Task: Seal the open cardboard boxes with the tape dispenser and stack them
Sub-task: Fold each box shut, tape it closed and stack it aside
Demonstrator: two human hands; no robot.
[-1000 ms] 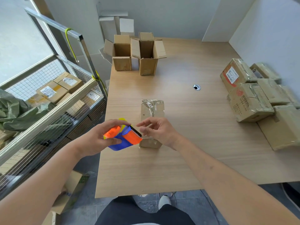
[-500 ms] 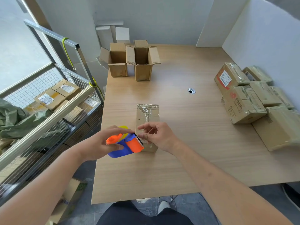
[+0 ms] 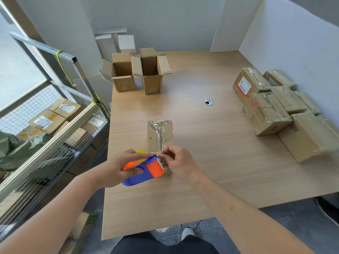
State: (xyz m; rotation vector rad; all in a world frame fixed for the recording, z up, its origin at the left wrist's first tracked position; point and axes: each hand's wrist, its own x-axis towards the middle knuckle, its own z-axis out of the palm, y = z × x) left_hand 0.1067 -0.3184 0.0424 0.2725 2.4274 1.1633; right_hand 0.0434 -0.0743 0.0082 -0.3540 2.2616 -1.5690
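The person stands at the near edge of the wooden bench [image 3: 201, 162] with both arms reaching over it. The left hand [image 3: 117, 169] has its grip wrapped round a tape dispenser [image 3: 146, 171] with a blue body, orange parts and a yellow side, thumb across the blue handle and forefinger stretched along the top. The right hand [image 3: 178, 164] meets it at the serrated blade, thumb and forefinger pinching at the tape end there, though the clear tape itself is too faint to make out. Both hands hover over the near end of a taped cardboard box [image 3: 160, 136] lying lengthwise in the middle of the bench, with shiny tape along its seam and over its far end. At the far left corner stand two open cardboard boxes [image 3: 139, 72], side by side and touching, flaps up. Along the right edge, by the wall, a cluster of sealed boxes [image 3: 275, 110] is piled close together. A wire-mesh cart [image 3: 55, 129] holding labelled parcels sits left of the bench.
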